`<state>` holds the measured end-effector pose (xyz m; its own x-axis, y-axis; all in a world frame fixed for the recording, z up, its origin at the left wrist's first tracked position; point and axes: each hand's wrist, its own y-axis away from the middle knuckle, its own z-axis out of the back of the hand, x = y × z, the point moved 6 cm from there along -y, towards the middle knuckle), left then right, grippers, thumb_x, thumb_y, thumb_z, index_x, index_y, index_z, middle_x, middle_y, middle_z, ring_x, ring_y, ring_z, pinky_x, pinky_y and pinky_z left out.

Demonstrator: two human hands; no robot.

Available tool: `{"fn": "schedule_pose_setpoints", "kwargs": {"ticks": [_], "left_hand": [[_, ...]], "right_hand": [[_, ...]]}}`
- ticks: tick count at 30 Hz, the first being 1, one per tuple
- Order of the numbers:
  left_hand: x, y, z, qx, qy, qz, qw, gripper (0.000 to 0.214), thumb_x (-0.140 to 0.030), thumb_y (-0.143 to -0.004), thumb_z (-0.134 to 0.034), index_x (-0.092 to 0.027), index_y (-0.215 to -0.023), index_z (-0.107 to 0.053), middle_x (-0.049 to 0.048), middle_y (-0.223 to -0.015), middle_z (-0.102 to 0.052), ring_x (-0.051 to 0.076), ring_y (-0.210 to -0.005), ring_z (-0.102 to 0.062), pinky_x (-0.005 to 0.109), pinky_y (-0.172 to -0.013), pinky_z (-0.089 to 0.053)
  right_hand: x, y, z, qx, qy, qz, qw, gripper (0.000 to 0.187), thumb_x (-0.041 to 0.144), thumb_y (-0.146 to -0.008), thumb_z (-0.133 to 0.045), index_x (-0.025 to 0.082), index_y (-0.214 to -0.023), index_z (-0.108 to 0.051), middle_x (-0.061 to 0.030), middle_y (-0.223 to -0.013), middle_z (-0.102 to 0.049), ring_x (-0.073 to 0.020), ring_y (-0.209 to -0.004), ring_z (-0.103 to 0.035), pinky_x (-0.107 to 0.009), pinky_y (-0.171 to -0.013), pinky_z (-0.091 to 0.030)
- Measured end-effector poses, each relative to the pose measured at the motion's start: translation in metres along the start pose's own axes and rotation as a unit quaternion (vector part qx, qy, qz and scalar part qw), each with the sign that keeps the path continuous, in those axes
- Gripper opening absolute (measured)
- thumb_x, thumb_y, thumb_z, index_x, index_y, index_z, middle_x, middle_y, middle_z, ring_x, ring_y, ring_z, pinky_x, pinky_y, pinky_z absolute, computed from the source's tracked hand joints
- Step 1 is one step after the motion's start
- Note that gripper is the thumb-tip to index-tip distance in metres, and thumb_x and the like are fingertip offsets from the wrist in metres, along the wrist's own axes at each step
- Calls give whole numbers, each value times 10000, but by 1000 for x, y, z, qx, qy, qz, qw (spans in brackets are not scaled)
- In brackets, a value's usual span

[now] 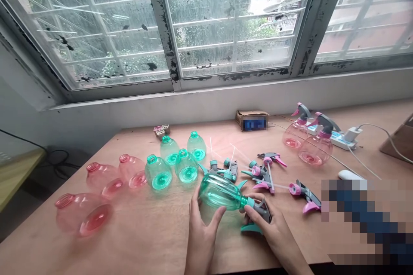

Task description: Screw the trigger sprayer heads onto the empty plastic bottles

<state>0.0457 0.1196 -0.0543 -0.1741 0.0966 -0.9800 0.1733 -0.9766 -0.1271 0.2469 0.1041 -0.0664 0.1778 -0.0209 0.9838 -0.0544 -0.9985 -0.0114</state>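
Observation:
My left hand (206,219) is wrapped round the body of a clear green spray bottle (219,191), which lies tilted on its side above the table. At the bottle's neck my right hand (271,219) grips a grey and green trigger sprayer head (261,210), its collar against the neck. Whether the collar is screwed tight I cannot tell. Just beyond my hands lie several loose sprayer heads with thin tubes, such as a pink and grey one (305,193). Left of them stand several open green bottles (187,167).
Open pink bottles (84,215) stand at the left. Two pink bottles with sprayer heads (314,148) are at the right, by a power strip (342,141) with cables. A small cardboard box (238,119) sits near the wall. A white mouse (350,175) lies at the right.

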Motion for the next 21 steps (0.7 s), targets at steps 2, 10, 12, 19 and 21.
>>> {"fn": "schedule_pose_setpoints", "kwargs": {"ticks": [2, 10, 12, 19, 21], "left_hand": [[3, -1, 0, 6, -11, 5, 1000, 788, -485, -849, -749, -230, -1500, -385, 137, -1582, -471, 336, -1491, -397, 523, -1242, -294], [3, 4, -2, -5, 37, -5, 999, 1096, -511, -783, -822, -283, -1594, -122, 156, -1680, -311, 339, -1543, -328, 498, -1249, -292], [5, 5, 0, -38, 66, 11, 997, 1140, -585, -767, -811, -265, -1598, -100, 187, -1651, -342, 366, -1517, -373, 511, -1218, -341], [1, 3, 2, -41, 59, 26, 997, 844, -562, -836, -759, -251, -1520, -375, 160, -1565, -494, 361, -1455, -471, 501, -1196, -378], [0, 1, 2, -22, 49, 11, 998, 771, -518, -834, -775, -262, -1485, -451, 134, -1522, -553, 357, -1442, -490, 504, -1207, -363]], "right_hand": [[-2, -1, 1, -11, -2, 2, 1000, 362, 509, -885, -794, 226, -1075, -671, 18, -805, -678, -229, -747, -672, -361, -715, -582], [-1, -1, 0, -13, 20, 11, 1000, 305, 467, -845, -831, 232, -991, -702, 34, -790, -670, -207, -728, -674, -294, -661, -575], [-2, -1, -1, 13, 31, 8, 999, 283, 446, -852, -828, 230, -989, -706, 23, -813, -682, -218, -751, -688, -291, -658, -586], [0, -1, -3, 36, 49, 3, 998, 278, 455, -870, -802, 217, -987, -719, 2, -795, -727, -242, -749, -720, -308, -670, -607], [-2, -1, -2, 18, 41, -4, 999, 310, 482, -869, -800, 213, -995, -714, 17, -742, -699, -230, -697, -704, -306, -645, -599]]}}
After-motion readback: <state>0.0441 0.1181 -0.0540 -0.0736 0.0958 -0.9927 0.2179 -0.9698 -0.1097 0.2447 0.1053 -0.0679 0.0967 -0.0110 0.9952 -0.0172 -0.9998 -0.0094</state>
